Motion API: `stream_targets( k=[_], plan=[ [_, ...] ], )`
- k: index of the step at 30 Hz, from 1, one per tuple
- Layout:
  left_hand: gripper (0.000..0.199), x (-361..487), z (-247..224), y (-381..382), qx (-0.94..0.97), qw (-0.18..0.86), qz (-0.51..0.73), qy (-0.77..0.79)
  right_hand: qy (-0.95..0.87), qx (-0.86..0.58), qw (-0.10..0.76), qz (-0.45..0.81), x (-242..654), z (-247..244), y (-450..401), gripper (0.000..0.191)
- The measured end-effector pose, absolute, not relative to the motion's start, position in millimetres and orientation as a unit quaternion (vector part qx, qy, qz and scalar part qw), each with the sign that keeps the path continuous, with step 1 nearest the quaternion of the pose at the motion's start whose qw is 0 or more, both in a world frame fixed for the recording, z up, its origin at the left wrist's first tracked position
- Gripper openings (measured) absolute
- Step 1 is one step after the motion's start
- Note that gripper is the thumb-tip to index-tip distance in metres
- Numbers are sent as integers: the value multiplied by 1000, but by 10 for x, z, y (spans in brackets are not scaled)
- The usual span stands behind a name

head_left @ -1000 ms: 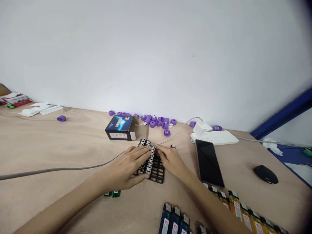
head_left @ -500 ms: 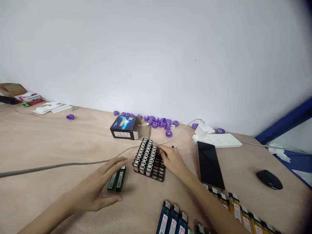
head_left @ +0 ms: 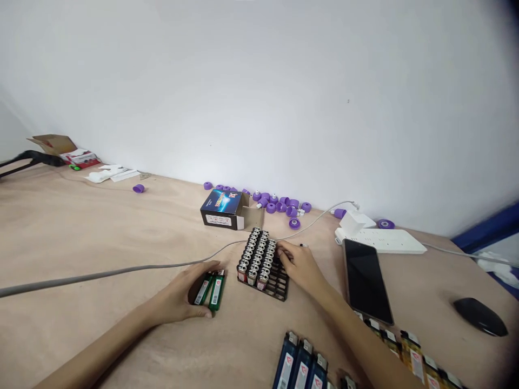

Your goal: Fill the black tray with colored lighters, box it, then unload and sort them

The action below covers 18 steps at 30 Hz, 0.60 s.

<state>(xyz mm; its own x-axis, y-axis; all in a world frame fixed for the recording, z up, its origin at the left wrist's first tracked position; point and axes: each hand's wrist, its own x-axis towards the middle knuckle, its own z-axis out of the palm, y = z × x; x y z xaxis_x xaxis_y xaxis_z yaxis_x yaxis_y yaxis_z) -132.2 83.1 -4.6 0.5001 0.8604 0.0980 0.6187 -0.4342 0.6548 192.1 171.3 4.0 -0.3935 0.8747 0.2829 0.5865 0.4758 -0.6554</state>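
Note:
A black slotted tray [head_left: 279, 289] holds upright lighters [head_left: 255, 256] with metal tops in three rows; slots on its right side show bare. My right hand [head_left: 298, 265] is at the tray's far right part, its fingers closed together beside the end of the third row. Whatever is between those fingertips is hidden. To the left of the tray, two green lighters [head_left: 216, 292] lie on the table, slightly splayed. My left hand [head_left: 182, 294] curves around them, thumb at their near ends and fingers at their far ends, apart from each other.
Blue lighters [head_left: 302, 364] and yellow lighters [head_left: 417, 359] lie near the front right. A phone [head_left: 367, 281], a white power strip [head_left: 389, 240] and a black mouse [head_left: 480, 316] are on the right. Behind the tray stand a dark box [head_left: 223, 208] and purple caps [head_left: 281, 207]. A grey cable [head_left: 141, 267] crosses the table.
My left hand has come closer around the two green lighters, which now lie splayed apart. My right hand stays at the tray. The whole view has shifted a little.

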Motion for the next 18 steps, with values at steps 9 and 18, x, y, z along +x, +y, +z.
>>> stream_targets(
  k=[9, 18],
  plan=[
    [91, -1325, -198, 734, 867, 141, 226, 421, -783, -452, 335, 267, 1907, 41, 1708, 22],
    [104, -881, 396, 522, 922, 23, 264, 284, -712, -446, 420, 342, 1896, 678, 1397, 18]
  ],
)
